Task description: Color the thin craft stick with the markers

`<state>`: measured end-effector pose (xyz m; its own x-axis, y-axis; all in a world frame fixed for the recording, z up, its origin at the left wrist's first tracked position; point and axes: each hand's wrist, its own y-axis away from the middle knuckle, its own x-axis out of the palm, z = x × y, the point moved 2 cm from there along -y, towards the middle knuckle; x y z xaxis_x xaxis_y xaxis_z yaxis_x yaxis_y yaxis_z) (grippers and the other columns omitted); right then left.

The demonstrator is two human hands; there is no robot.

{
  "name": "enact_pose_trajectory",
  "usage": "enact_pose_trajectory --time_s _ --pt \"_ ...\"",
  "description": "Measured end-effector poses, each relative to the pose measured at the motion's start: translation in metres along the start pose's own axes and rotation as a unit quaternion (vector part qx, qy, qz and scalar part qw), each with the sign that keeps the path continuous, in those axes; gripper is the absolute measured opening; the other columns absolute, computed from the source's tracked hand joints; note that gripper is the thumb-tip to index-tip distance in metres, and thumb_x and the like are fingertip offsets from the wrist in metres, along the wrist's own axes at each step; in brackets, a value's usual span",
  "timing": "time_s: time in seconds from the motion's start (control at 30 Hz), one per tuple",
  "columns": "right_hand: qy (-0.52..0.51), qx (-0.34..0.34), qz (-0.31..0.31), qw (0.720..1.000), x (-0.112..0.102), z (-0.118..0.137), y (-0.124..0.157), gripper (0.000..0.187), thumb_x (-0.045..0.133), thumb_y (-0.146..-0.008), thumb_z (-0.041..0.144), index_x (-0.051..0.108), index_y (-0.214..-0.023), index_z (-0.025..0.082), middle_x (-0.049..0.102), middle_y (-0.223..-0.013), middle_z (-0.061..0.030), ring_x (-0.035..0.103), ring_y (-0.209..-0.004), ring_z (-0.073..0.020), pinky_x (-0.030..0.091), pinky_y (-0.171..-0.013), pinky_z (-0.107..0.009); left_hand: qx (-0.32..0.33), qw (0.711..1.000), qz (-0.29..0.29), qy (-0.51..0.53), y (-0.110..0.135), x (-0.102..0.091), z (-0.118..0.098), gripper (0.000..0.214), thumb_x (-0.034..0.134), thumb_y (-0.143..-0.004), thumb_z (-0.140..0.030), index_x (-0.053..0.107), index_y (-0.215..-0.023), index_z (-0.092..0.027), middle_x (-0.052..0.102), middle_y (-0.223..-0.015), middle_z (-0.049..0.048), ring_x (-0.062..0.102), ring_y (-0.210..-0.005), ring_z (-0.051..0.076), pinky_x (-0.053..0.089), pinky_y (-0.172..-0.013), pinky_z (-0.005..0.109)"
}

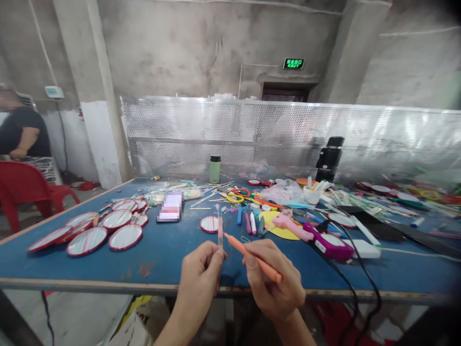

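Observation:
My left hand (199, 281) is closed in a pinch on a thin pale stick (220, 229) held upright over the near edge of the blue table (162, 250). My right hand (275, 283) grips an orange pen (252, 256) like a writing tool. The pen's tip points left and touches the stick near its lower part. Just beyond the stick lies a small round red-rimmed mirror (209, 224).
Several red-rimmed round mirrors (104, 228) lie at the left of the table. Markers, a pink glue gun (291, 227), a purple tool (329, 244) with black cables, a green bottle (215, 168) and craft clutter fill the middle and right. A person (21, 134) and red chair (25, 187) are at the far left.

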<state>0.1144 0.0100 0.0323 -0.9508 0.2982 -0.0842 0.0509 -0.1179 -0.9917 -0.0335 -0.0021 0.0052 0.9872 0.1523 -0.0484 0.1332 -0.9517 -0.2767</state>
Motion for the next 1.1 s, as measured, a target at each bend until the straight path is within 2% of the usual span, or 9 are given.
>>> enact_pose_trajectory --time_s 0.37,1.1 --pt "0.014 -0.011 0.001 1.0 0.002 -0.0022 0.0032 0.026 0.061 -0.083 0.0 0.068 -0.103 0.016 0.073 -0.078 -0.0046 0.07 -0.067 -0.0152 0.058 -0.06 -0.027 0.018 0.999 0.0 -0.028 0.0007 0.0003 0.0006 0.033 0.053 -0.091 -0.046 0.059 -0.073 -0.019 0.04 -0.044 -0.009 0.034 -0.037 0.009 0.027 -0.042 0.022" --pt "0.001 0.009 -0.008 1.0 0.0021 -0.0042 0.0045 0.026 0.061 -0.085 0.0 0.068 -0.104 0.016 0.071 -0.077 -0.0035 0.067 -0.066 -0.015 0.056 -0.059 -0.027 0.017 0.998 0.003 -0.061 0.0008 0.0013 0.0031 0.035 0.049 -0.091 -0.047 0.059 -0.074 -0.018 0.038 -0.046 -0.0089 0.034 -0.038 0.01 0.024 -0.042 0.023"
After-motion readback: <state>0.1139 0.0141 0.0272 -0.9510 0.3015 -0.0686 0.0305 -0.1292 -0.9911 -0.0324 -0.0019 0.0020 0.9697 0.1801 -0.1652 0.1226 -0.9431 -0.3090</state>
